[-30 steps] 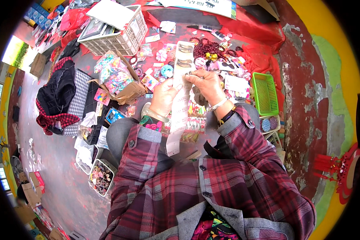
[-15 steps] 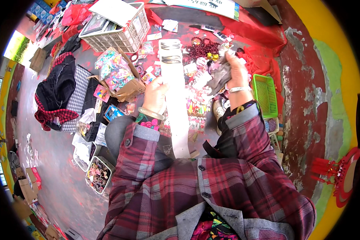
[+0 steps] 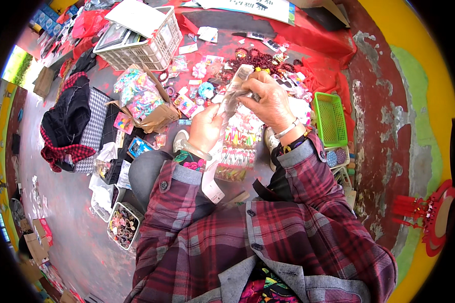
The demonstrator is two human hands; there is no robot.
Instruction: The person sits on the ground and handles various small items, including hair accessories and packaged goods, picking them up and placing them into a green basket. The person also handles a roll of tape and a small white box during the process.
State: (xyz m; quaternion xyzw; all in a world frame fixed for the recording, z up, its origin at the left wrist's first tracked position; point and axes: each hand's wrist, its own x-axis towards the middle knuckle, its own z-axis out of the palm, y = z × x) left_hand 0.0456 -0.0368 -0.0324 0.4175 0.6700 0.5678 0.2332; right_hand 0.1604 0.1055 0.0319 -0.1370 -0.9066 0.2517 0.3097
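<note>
Since half a second ago the right hand [image 3: 273, 103] has come down from the upper middle of the frame and inward, so both hands now meet on the long white strip [image 3: 218, 151] just above centre. The left hand [image 3: 206, 129] has its grip closed around the strip's middle; the right hand's grip pinches the bunched top end. The strip runs from there down past the left wrist, its free end with a white tag hanging near the lap at centre.

To handle it well, I would judge the left hand should keep a loose guiding hold while the right feeds the strip through, keeping it flat and untwisted so the small pieces on it do not catch.

Room is tight. Straight below the hands lie cards of coloured hair clips [image 3: 235, 146], and beyond them a heap of dark red beads [image 3: 260, 58] on the red cloth [image 3: 313, 38]. The green basket [image 3: 330, 118] stands close at the right wrist, the open cardboard box [image 3: 146, 101] at the left. The freest way seems to be back toward the lap.
</note>
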